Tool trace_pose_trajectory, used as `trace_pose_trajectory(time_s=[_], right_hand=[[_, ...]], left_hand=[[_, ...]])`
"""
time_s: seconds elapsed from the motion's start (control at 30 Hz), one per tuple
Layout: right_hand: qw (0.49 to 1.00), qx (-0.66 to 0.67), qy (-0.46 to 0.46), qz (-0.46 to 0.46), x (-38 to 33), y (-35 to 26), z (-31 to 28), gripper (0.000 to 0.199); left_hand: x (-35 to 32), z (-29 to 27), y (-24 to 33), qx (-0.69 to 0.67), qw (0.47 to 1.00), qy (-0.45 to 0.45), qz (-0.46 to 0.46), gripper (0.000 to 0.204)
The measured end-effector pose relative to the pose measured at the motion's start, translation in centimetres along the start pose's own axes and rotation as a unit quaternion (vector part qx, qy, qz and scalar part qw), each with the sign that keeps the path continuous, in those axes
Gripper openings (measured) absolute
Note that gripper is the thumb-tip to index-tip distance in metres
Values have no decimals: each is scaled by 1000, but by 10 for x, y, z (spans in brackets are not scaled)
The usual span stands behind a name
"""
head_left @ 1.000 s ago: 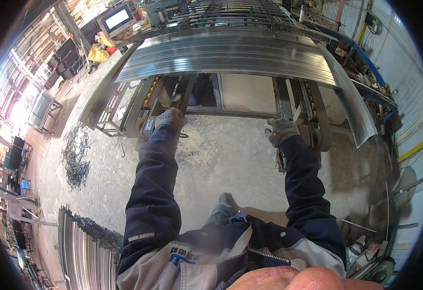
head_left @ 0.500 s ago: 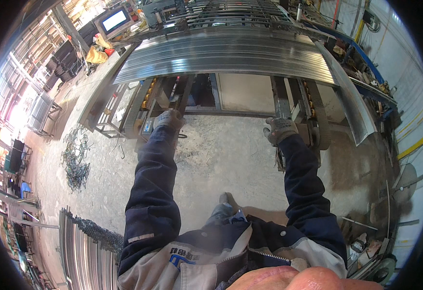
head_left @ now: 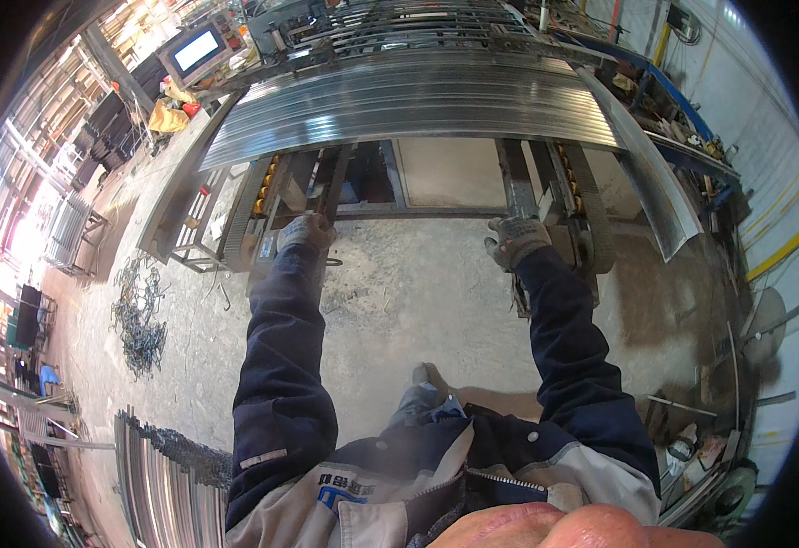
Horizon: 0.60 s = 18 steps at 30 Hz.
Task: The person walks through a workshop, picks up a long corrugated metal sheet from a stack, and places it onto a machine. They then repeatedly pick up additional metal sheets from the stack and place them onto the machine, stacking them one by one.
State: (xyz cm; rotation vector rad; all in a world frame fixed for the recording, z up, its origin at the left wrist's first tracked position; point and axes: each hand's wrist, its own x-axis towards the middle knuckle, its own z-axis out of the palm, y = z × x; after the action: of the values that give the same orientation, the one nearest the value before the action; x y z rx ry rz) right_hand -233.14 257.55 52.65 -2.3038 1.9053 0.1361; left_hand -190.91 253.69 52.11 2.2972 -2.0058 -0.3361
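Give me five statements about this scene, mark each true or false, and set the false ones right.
1. The left hand and the right hand both wear gloves. True.
2. The two hands are clasped together. False: they are apart, with bare floor showing between them.
3. Silvery ribbed metal lies beyond both hands. True.
4. The tangled heap lies to the right of both hands. False: it lies to their left.
5. A lit screen stands at the upper left. True.
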Motion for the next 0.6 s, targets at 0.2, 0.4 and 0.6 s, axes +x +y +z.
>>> trace_pose_trajectory(time_s=[0.2,0.4,0.6], right_hand=[[1000,-1,9,-5,0,0,0,53],[999,13,35,-13,-4,0,0,52],[1000,0,24,2,-2,-2,0,53]], left_hand=[[-3,-1,-1,-2,1000,12,21,39],[-10,-9,8,6,1000,-1,-13,39],[-14,-14,13,9,1000,-12,-14,39]])
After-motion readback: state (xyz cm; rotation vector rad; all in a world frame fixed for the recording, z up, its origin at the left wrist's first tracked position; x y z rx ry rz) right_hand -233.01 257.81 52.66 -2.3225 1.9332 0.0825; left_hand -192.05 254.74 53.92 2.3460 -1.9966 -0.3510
